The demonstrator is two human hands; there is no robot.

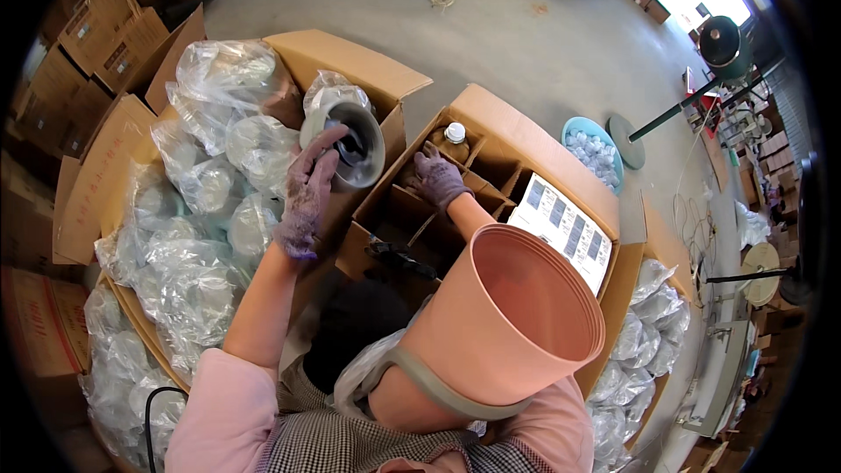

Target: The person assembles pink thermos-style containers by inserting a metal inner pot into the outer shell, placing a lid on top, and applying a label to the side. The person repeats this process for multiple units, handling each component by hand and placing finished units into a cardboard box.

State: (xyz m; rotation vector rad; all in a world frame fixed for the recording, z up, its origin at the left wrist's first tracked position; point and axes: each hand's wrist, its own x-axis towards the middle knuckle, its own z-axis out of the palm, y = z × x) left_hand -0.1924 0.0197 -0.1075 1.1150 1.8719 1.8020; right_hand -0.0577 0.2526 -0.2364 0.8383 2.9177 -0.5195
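My left hand (307,201), in a greyish-purple work glove, is closed on the rim of a round grey cup-shaped vessel (361,166). Motion blurs the vessel, and its dark inside faces up. My right hand (440,180), gloved alike, reaches into a compartment of a divided cardboard carton (350,250). Its fingers look spread; the tips are partly hidden by the dividers. Just beyond it stands a brownish bottle with a white cap (455,132). Between my right arm and body leans a large pinkish-orange bucket-like container (438,342) with a grey band, its mouth facing up and right.
At left, an open carton (105,184) overflows with clear-bagged round items (197,254). A printed white sheet (561,226) lies on the divided carton's right side. Beyond are a blue basin (571,123) of small clear pieces and a pole-mounted fan-like device (724,44). More bagged items (644,324) fill the right carton.
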